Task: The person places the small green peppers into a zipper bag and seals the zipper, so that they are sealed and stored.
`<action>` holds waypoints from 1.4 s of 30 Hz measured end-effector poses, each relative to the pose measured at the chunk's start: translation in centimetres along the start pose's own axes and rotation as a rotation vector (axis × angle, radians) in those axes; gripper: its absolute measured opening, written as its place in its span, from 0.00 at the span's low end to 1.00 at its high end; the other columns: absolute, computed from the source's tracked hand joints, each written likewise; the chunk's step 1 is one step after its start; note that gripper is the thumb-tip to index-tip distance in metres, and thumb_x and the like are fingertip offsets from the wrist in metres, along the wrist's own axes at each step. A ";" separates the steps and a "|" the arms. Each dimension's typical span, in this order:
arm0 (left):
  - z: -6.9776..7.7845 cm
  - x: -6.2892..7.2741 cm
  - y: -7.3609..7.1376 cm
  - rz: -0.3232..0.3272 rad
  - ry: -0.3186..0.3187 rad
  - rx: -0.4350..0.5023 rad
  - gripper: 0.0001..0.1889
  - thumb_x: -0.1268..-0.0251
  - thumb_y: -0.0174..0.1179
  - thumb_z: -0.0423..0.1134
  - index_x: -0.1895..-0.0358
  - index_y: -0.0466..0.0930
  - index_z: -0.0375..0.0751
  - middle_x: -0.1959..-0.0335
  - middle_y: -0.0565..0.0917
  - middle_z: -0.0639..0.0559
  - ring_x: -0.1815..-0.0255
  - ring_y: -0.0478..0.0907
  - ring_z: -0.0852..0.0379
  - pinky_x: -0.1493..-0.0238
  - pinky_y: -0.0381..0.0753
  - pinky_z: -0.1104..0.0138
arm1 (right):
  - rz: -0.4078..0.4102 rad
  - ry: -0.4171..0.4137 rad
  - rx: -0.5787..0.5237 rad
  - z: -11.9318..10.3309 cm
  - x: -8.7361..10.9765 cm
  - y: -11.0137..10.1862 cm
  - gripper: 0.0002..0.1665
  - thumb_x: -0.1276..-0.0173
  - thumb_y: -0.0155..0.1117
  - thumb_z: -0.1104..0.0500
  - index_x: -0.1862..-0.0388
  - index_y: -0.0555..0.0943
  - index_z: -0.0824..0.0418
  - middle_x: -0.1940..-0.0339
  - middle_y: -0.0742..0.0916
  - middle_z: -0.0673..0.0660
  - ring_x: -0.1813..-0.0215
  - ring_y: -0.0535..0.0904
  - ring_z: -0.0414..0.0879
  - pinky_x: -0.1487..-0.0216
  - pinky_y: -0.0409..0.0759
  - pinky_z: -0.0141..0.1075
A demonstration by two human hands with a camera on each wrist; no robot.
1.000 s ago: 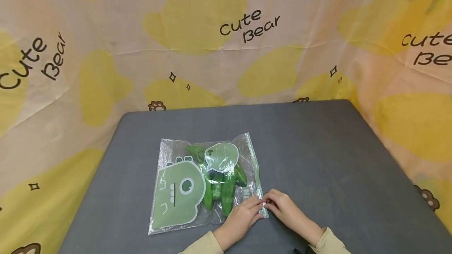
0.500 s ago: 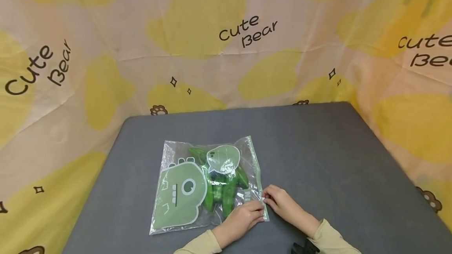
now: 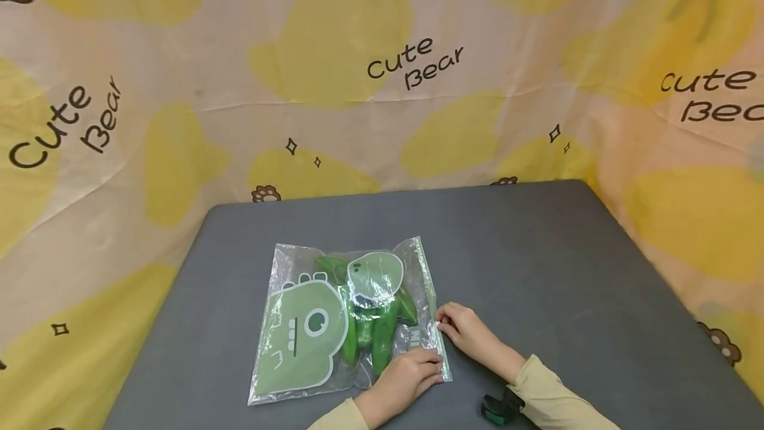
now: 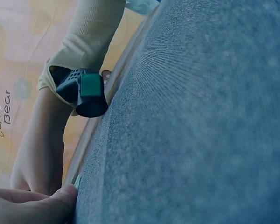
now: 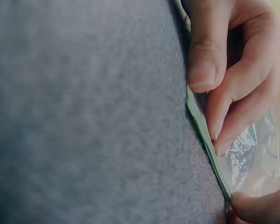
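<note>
A clear zip bag printed with green cartoon monsters lies flat on the grey table, its seal strip facing right. Long green vegetables, like cucumbers or peppers, show through the plastic. My left hand holds the strip at the near corner, thumb low and fingers curled over the bag. Farther up the same edge, my right hand pinches the strip between thumb and forefinger. Low in the right wrist view, its fingertips meet the green edge. A gap separates the two hands.
The grey table stretches beyond the bag and to its right. A patterned cloth hangs behind and at both sides. Under the right sleeve sits a black wrist camera, close to the table.
My right hand has slid along the seal strip, away from my body and from the left hand, which stays at the near corner. The head view has tilted slightly up.
</note>
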State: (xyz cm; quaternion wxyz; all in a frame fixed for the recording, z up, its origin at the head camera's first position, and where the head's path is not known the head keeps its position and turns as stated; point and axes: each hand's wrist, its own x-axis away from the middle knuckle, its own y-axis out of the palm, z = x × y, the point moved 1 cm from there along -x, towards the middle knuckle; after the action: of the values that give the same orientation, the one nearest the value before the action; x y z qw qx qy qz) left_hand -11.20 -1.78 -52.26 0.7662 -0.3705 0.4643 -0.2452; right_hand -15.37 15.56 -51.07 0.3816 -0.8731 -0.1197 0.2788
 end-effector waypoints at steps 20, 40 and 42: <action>0.5 -0.1 0.0 0.010 -0.109 0.099 0.05 0.48 0.64 0.37 0.69 0.84 0.40 0.62 0.81 0.52 0.55 0.75 0.59 0.50 0.70 0.76 | 0.062 0.162 0.033 0.9 -3.2 0.4 0.08 0.47 0.65 0.72 0.71 0.76 0.63 0.78 0.74 0.48 0.78 0.70 0.40 0.78 0.71 0.30; 0.8 0.2 -0.1 -0.015 -0.115 0.026 0.06 0.46 0.62 0.39 0.67 0.84 0.40 0.62 0.81 0.53 0.54 0.75 0.59 0.48 0.68 0.76 | 0.009 0.294 0.025 2.4 -7.7 0.4 0.05 0.45 0.63 0.72 0.72 0.77 0.67 0.78 0.75 0.52 0.76 0.72 0.43 0.76 0.73 0.34; 0.7 0.1 -0.1 -0.014 -0.114 0.022 0.06 0.46 0.62 0.39 0.68 0.84 0.41 0.62 0.81 0.53 0.54 0.75 0.60 0.48 0.67 0.76 | 0.003 0.312 0.013 2.7 -8.2 0.3 0.04 0.45 0.63 0.72 0.71 0.77 0.67 0.78 0.75 0.52 0.76 0.72 0.44 0.76 0.73 0.34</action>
State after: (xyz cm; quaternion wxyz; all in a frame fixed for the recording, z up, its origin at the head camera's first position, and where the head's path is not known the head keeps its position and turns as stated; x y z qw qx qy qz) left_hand -10.48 -1.68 -52.08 0.7935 -0.3787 0.4148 -0.2342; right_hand -23.63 13.46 -49.56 0.4009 -0.9035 -0.0559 0.1409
